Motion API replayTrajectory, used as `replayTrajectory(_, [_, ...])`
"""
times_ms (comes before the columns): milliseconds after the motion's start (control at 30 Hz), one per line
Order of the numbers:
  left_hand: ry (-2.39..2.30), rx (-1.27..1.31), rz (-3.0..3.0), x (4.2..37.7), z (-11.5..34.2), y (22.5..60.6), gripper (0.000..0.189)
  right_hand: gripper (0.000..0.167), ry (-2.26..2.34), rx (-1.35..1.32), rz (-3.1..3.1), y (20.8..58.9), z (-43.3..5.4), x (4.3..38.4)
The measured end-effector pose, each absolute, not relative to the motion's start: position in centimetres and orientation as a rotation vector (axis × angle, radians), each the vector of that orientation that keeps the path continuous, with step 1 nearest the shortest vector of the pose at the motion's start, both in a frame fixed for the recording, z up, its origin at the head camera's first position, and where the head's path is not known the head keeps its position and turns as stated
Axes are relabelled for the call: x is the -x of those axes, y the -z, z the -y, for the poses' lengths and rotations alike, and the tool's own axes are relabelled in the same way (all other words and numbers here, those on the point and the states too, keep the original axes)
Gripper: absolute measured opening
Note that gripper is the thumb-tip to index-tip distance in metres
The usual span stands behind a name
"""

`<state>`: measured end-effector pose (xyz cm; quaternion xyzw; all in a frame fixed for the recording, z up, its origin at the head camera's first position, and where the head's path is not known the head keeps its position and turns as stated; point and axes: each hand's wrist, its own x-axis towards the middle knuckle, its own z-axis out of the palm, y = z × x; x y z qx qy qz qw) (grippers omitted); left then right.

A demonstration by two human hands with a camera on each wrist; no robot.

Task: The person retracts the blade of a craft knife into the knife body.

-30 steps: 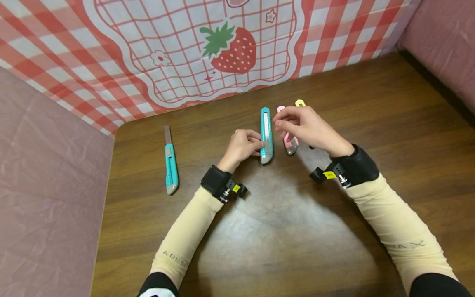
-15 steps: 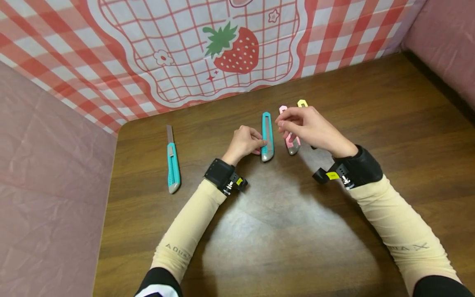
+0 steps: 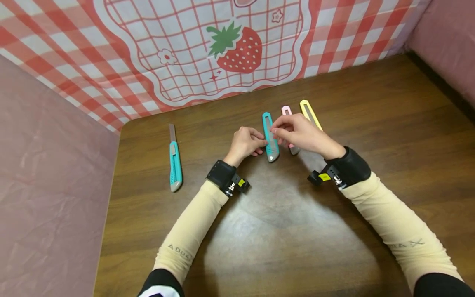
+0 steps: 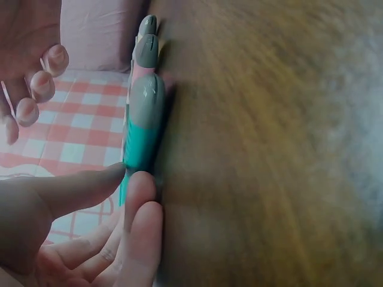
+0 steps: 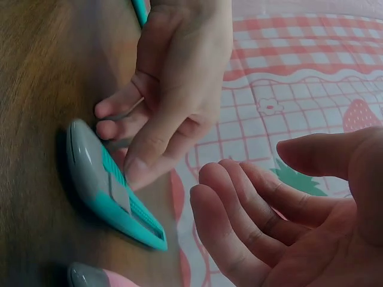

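A teal box cutter with a grey end lies on the table, its blade drawn in. My left hand is beside its left edge; in the left wrist view the thumb tip is right at the teal body, with loosely bent fingers close by. My right hand hovers with relaxed, curved fingers over the gap between this cutter and a pink box cutter, partly hiding both. In the right wrist view its fingers hold nothing. A yellow box cutter lies behind the right hand, partly hidden.
Another teal box cutter lies to the left with its blade extended. The wooden table meets a red checked cloth with a strawberry print at the back. Pink cloth hangs at the left side.
The near teal box cutter was held slightly tilted by my left hand, then lay flat, and now has turned slightly. My right hand has shifted left, uncovering more of the yellow cutter.
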<state>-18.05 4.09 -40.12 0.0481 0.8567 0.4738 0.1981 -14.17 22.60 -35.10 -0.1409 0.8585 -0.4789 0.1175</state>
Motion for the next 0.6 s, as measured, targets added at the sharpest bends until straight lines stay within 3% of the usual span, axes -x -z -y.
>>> replayTrajectory(600, [-1.382, -0.160, -2.403, 18.02, -3.87, 40.50, 0.025, 0.022, 1.355, 0.489, -2.529, 34.96, -22.38, 13.65])
